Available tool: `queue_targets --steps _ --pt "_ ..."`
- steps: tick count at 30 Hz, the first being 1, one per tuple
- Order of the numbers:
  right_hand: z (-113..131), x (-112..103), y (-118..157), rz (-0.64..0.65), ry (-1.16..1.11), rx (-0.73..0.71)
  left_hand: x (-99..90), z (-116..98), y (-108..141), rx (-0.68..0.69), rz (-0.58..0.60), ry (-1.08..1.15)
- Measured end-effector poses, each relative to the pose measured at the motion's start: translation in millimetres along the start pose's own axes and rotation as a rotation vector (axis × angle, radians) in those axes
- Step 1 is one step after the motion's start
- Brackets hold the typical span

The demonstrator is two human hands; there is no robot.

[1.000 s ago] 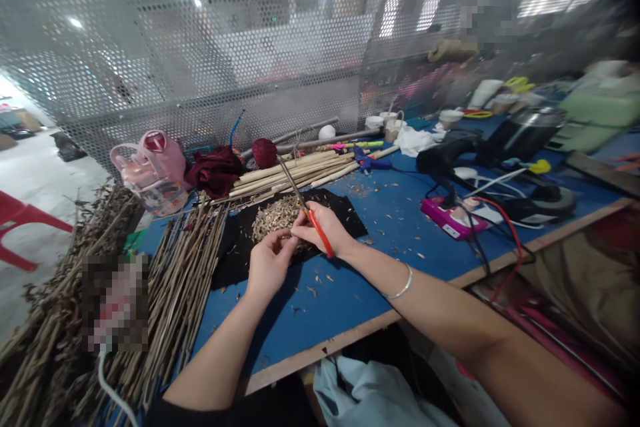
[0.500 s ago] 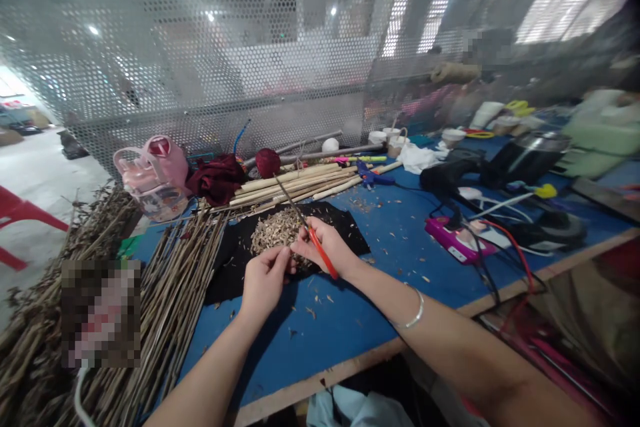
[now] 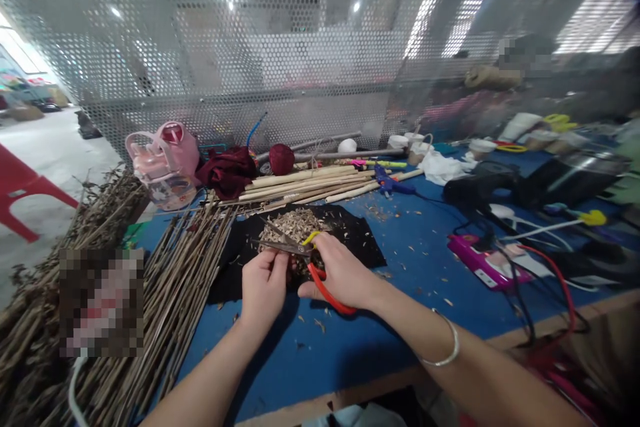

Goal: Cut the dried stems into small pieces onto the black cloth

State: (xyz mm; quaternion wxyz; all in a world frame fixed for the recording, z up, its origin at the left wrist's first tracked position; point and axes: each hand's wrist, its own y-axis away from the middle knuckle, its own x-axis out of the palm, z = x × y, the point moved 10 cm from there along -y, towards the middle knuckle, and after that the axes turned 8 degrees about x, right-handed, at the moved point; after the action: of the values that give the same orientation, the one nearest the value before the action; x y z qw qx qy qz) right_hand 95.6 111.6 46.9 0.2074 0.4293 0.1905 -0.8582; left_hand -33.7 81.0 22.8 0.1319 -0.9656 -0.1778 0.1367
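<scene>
My right hand (image 3: 340,273) is closed around scissors (image 3: 325,288) with red and yellow handles; their blades are parted and point left. Just left of them, my left hand (image 3: 265,283) is pinched closed near the blades, and what it holds is too small to make out. Beneath and beyond both hands, a heap of dry chopped bits (image 3: 295,223) lies on a black cloth (image 3: 357,233). Long thin dry stems (image 3: 185,280) lie left of the cloth.
Pale peeled sticks (image 3: 300,185) lie behind the cloth, near a blue glue gun (image 3: 393,183) and a dark red yarn ball (image 3: 281,159). A pink bottle (image 3: 167,173) stands at the back left. A magenta power strip (image 3: 487,267) and cables occupy the right side of the blue table (image 3: 395,327).
The scissors have turned from pointing up and away to pointing left, and their blades have parted. My right hand has changed its hold on them. The view has shifted slightly left.
</scene>
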Motion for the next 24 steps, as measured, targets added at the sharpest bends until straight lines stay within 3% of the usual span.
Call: queue_targets --steps 6,15,24 --pt "1 2 -1 -0.05 -0.009 0.007 -1.6 -15 2 0.143 -0.005 -0.183" --pt "-17 21 -1 0.018 0.009 0.128 1.2 -14 2 0.099 0.022 -0.118" --pt "-24 22 -3 0.053 0.09 0.222 -2.3 -8 -5 0.104 0.044 -0.35"
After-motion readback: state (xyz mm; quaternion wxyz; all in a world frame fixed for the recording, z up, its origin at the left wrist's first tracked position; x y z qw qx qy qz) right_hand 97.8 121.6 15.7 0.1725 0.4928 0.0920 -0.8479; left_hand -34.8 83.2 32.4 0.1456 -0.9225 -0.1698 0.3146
